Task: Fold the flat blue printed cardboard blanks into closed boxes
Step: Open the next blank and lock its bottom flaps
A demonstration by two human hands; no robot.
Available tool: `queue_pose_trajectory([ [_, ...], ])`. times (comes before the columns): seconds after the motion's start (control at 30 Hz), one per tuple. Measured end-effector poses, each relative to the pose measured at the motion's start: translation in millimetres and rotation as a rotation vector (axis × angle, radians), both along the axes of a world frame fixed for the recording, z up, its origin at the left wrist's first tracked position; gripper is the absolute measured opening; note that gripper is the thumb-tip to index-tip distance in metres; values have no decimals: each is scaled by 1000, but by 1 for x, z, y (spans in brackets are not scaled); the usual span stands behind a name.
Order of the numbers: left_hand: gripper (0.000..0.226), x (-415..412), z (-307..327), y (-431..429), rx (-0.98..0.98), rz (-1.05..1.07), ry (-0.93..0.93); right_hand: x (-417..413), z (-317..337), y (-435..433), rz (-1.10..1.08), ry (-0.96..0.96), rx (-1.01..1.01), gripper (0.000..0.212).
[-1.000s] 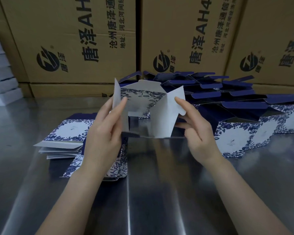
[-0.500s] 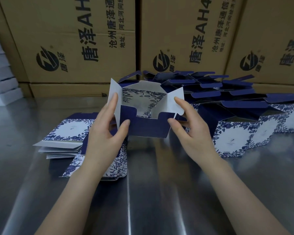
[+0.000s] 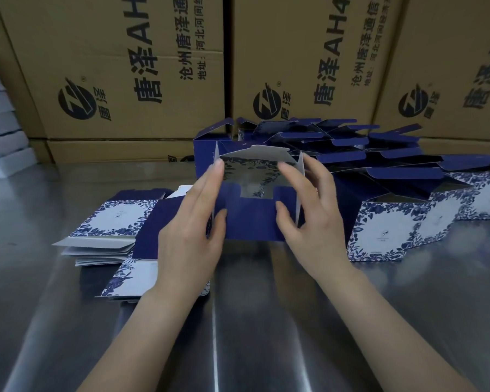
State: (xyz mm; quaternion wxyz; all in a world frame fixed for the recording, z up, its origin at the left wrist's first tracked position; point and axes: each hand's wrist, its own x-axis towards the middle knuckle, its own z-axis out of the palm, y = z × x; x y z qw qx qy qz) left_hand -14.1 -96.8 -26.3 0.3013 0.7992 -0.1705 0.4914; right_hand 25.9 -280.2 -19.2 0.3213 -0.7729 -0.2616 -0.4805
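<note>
The half-folded box (image 3: 252, 219) is upright between my hands, low over the table (image 3: 266, 321), its top open and its navy front flap raised. My left hand (image 3: 193, 230) grips its left side, thumb on the front flap. My right hand (image 3: 311, 219) grips the right side the same way. A stack of flat blanks (image 3: 111, 224) lies just left. The opened boxes (image 3: 379, 154) are piled behind and to the right, in front of brown cartons (image 3: 125, 66).
</note>
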Motion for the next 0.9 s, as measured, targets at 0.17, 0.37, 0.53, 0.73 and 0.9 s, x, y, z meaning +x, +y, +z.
queue_pose_trajectory([
  [0.17, 92, -2, -2, -7, -20, -36, 78, -1, 2, 3, -51, 1, -28, 55],
  [0.37, 57, 2, -4, -10, 73, -8, 34, -5, 6, 4, -33, 16, -2, 49],
  [0.53, 54, 3, -7, -16, -145, -224, 289, -10, 6, 8, 51, 63, 9, 48],
  [0.73, 42, 6, -7, -18, -250, -214, 318, -8, 10, 5, 113, 26, -26, 47],
  [0.9, 45, 4, -4, -16, -285, -167, 321, -6, 11, 0, 144, 28, -43, 49],
])
